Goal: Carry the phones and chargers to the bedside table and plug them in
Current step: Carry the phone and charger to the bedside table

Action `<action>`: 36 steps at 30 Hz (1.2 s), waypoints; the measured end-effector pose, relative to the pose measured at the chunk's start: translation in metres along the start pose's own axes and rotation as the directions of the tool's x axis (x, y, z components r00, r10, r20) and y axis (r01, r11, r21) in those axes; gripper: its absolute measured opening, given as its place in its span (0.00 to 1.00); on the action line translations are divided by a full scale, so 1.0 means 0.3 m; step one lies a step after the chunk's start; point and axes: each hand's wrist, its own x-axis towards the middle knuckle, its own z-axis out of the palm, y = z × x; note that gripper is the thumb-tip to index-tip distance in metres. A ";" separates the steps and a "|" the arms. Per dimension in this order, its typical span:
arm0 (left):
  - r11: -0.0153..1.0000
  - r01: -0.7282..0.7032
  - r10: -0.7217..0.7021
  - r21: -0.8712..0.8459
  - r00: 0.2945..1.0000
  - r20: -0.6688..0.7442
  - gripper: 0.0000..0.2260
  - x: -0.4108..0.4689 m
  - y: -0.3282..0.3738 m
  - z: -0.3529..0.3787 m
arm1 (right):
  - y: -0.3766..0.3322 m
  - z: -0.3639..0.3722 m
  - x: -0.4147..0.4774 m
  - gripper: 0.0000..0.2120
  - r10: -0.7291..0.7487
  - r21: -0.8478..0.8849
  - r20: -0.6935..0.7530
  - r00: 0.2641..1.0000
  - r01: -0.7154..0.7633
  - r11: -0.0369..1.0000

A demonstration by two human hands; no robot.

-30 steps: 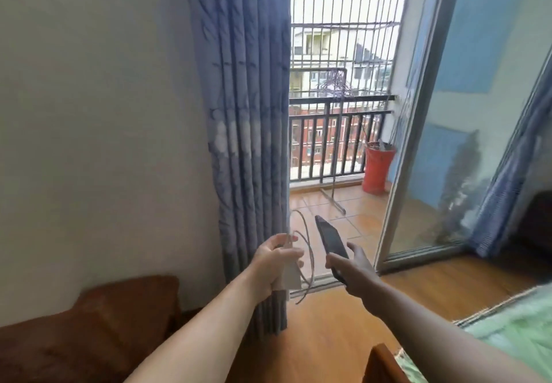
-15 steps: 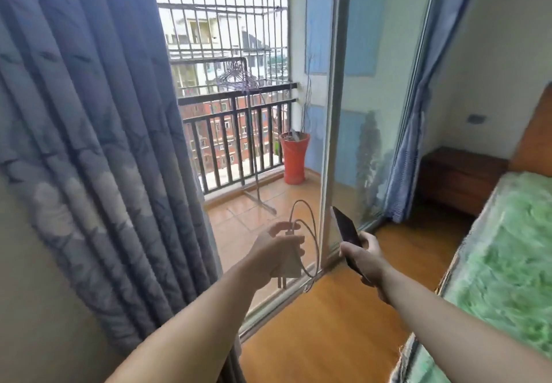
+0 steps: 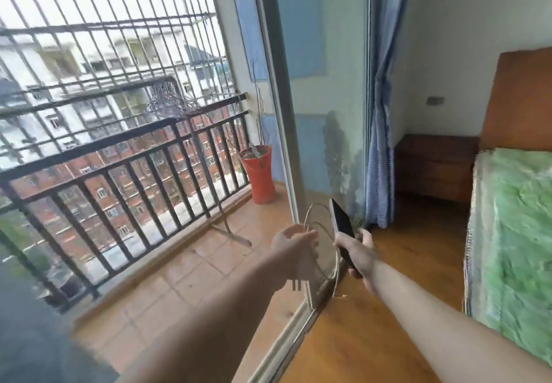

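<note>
From the head camera, both arms reach forward beside the sliding glass door to the balcony. The left hand has its fingers closed around a white charger, its plug prongs poking out below the palm and its cable looping up and round between the two hands. The right hand has its fingers wrapped about the lower end of a dark phone, which stands tilted with its top end up (only one phone and one charger show; whether more are held I cannot tell).

The wooden bedside table stands well apart, in the far corner between the blue curtain and the bed, under a wall socket. This looks like the carrying step, about midway. The next move calls for walking along the wooden floor past the bed's edge, setting the phone on the tabletop and bringing the prongs up to the socket, minding the loose loop of cable.
</note>
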 end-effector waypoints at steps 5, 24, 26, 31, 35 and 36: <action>0.997 -0.038 0.032 0.071 0.996 0.088 0.05 0.279 0.120 0.159 | -0.103 -0.146 0.218 0.42 -0.009 0.024 -0.128 0.992 0.012 1.000; 0.993 -0.078 0.036 0.083 0.906 0.422 0.02 1.640 0.497 0.871 | -0.459 -0.772 1.279 0.38 -0.014 -0.012 -0.634 0.773 0.008 1.000; 0.996 -0.066 0.029 0.067 0.890 0.455 0.03 1.747 0.532 0.951 | -0.506 -0.833 1.369 0.43 -0.006 -0.031 -0.644 0.765 -0.018 0.999; 0.997 -0.054 0.021 0.051 0.860 0.509 0.06 2.020 0.581 1.183 | -0.584 -1.006 1.645 0.41 -0.034 -0.048 -0.666 0.745 0.003 0.999; 0.997 -0.049 0.008 0.068 0.863 0.505 0.06 2.277 0.599 1.389 | -0.613 -1.178 1.952 0.44 -0.038 -0.035 -0.643 0.765 0.020 0.999; 0.996 -0.047 0.001 0.081 0.869 0.495 0.06 2.350 0.609 1.447 | -0.619 -1.229 2.042 0.45 -0.032 -0.018 -0.632 0.774 0.026 0.999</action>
